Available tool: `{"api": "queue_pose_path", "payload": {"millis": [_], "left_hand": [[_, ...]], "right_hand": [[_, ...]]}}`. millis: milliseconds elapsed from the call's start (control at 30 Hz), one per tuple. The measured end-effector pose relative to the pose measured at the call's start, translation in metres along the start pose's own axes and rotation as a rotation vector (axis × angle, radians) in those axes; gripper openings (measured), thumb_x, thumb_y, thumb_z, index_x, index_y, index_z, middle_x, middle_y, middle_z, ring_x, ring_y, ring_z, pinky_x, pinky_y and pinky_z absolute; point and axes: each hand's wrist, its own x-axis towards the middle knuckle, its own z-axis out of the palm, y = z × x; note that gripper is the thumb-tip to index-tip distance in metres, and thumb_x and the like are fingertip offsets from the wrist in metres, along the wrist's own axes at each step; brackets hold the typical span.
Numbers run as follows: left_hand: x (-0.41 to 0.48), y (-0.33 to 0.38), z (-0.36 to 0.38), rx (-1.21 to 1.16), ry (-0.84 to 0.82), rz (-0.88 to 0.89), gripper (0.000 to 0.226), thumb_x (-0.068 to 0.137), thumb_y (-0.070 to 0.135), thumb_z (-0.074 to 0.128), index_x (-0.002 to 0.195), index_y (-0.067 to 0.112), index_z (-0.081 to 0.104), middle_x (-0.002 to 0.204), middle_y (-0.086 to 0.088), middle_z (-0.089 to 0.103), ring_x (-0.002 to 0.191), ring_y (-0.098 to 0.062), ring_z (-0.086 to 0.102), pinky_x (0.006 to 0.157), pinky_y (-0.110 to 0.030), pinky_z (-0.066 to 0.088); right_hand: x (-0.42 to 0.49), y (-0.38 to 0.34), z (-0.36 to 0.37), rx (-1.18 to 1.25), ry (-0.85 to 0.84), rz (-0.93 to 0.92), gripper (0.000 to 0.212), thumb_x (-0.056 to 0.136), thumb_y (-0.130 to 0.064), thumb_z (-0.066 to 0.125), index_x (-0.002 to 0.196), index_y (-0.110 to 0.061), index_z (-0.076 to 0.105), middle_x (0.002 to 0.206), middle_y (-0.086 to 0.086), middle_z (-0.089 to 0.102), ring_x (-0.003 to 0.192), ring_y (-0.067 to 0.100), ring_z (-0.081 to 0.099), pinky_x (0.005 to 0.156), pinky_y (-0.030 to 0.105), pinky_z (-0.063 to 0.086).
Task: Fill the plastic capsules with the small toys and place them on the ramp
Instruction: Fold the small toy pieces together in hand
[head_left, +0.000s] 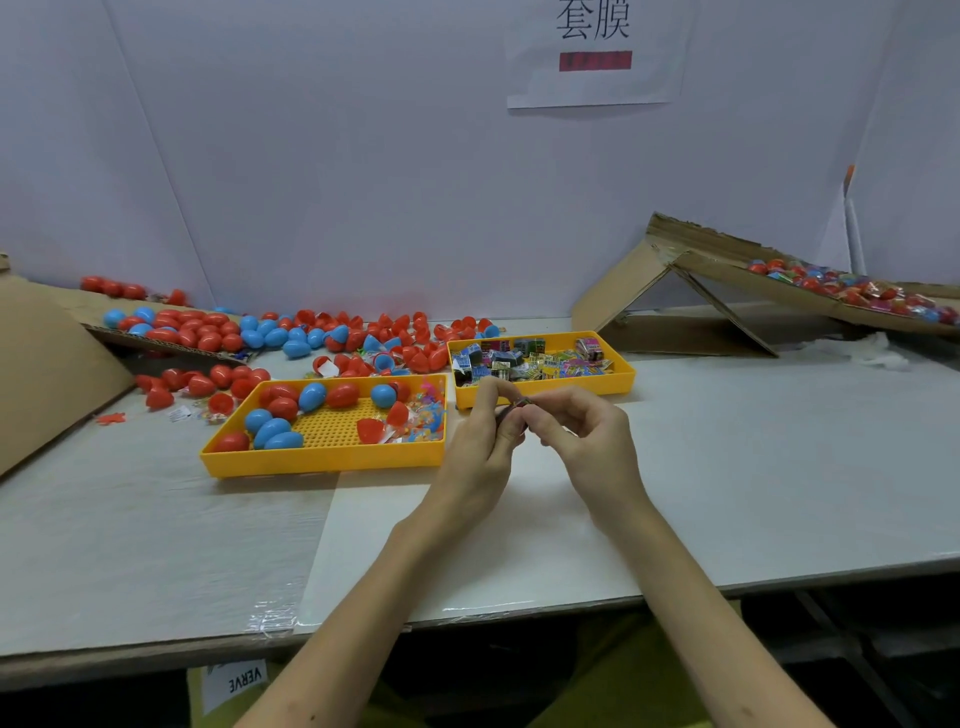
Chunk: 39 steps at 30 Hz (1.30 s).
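Here our left hand (480, 449) and right hand (589, 439) both pinch one small toy (521, 404), just before the right yellow tray (621, 382).

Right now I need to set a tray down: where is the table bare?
Bare: near edge in front of the left tray, and right of the right hand, below the ramp. Crowded: loose capsules along the back wall.

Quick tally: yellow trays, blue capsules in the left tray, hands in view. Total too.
Yellow trays: 2
Blue capsules in the left tray: 5
Hands: 2, left hand and right hand, both pinching one small item
Total: 9
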Motion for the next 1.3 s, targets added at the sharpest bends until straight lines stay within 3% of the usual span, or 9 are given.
{"api": "queue_pose_path", "payload": {"millis": [167,300,500,600,667,833,967,1100,1300], "left_hand": [[-0.002,0.002,-0.001,-0.080,-0.029,-0.009,0.003,0.102,0.025,0.041,0.101,0.027,0.043,0.059,0.014,0.052,0.059,-0.007,0.044,0.068,-0.030,0.037],[-0.002,0.004,-0.002,-0.063,-0.034,-0.013,0.004,0.100,0.027,0.041,0.099,0.029,0.044,0.059,0.008,0.054,0.058,-0.014,0.050,0.078,-0.054,0.042],[-0.003,0.006,-0.002,0.030,-0.036,-0.005,0.005,0.101,0.031,0.044,0.097,0.029,0.047,0.063,0.008,0.063,0.061,-0.013,0.063,0.089,-0.064,0.046],[-0.003,0.005,-0.004,0.029,-0.017,-0.014,0.013,0.096,0.029,0.045,0.095,0.017,0.052,0.066,0.004,0.063,0.060,-0.010,0.060,0.077,-0.047,0.049],[-0.004,0.005,-0.006,0.062,0.015,-0.003,0.014,0.093,0.027,0.047,0.090,0.015,0.055,0.068,-0.002,0.064,0.062,-0.014,0.059,0.075,-0.049,0.051],[-0.002,0.009,-0.005,0.047,0.030,0.004,0.015,0.093,0.035,0.066,0.099,0.023,0.059,0.083,0.008,0.067,0.072,-0.010,0.065,0.063,-0.022,0.053],[0.001,0.009,-0.006,0.029,0.085,0.004,0.014,0.091,0.017,0.073,0.083,0.009,0.064,0.070,0.002,0.068,0.066,-0.012,0.067,0.063,-0.030,0.055],[0.000,0.012,-0.008,-0.101,0.089,-0.063,0.020,0.092,0.012,0.070,0.082,-0.003,0.061,0.071,-0.013,0.070,0.068,-0.023,0.069,0.063,-0.033,0.059],[0.001,0.014,-0.007,-0.120,0.116,-0.076,0.020,0.086,0.021,0.067,0.075,0.005,0.063,0.065,-0.008,0.066,0.061,-0.024,0.064,0.058,-0.039,0.055]], "right_hand": [[0.000,0.001,0.000,-0.023,0.018,-0.017,0.006,0.089,-0.011,0.071,0.086,-0.016,0.071,0.082,0.000,0.073,0.077,0.011,0.069,0.070,0.021,0.055],[0.000,0.003,0.001,-0.101,0.044,-0.062,0.013,0.091,-0.012,0.069,0.086,-0.023,0.068,0.082,-0.004,0.070,0.078,0.007,0.066,0.068,0.016,0.052],[0.000,0.006,0.002,-0.162,0.070,-0.101,0.014,0.094,-0.010,0.065,0.089,-0.023,0.065,0.083,-0.006,0.068,0.078,0.005,0.065,0.071,0.018,0.053],[0.000,0.007,0.002,-0.155,0.086,-0.096,0.014,0.095,-0.010,0.064,0.088,-0.022,0.065,0.084,-0.003,0.068,0.079,0.013,0.066,0.072,0.027,0.055],[0.000,0.007,0.000,-0.134,0.108,-0.081,0.016,0.095,-0.011,0.065,0.087,-0.025,0.065,0.084,-0.003,0.069,0.081,0.018,0.065,0.073,0.030,0.055],[0.002,0.004,-0.002,-0.014,0.061,-0.014,0.015,0.091,-0.011,0.069,0.085,-0.025,0.071,0.079,-0.009,0.072,0.079,0.011,0.064,0.075,0.033,0.049],[0.002,0.002,-0.004,0.046,0.046,0.032,0.016,0.091,-0.009,0.068,0.084,-0.023,0.073,0.080,-0.006,0.073,0.081,0.011,0.064,0.082,0.035,0.053],[0.001,0.001,-0.003,0.057,0.024,0.023,0.017,0.091,-0.009,0.068,0.084,-0.023,0.073,0.079,-0.005,0.074,0.080,0.011,0.066,0.081,0.032,0.054],[0.002,0.002,-0.004,0.194,-0.003,0.111,0.017,0.089,-0.004,0.068,0.083,-0.018,0.075,0.078,-0.002,0.074,0.079,0.009,0.067,0.073,0.019,0.054]]}}
